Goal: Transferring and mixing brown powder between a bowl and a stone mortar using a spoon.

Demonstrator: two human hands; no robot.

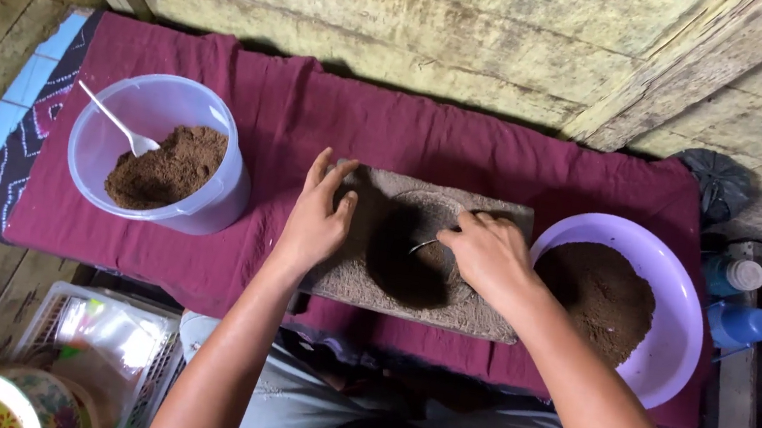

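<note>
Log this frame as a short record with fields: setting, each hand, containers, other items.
setting: maroon cloth spread on a wooden floor, seen from above
left hand: rests on the left part of a flat stone slab, fingers spread
right hand: holds a metal utensil over dark brown powder on the slab
left container: clear plastic tub of brown powder with a white spoon in it
right container: purple bowl of brown powder
other items: blue bottles at far right

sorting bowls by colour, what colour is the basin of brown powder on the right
Light purple basin, seen best in the head view.
</note>
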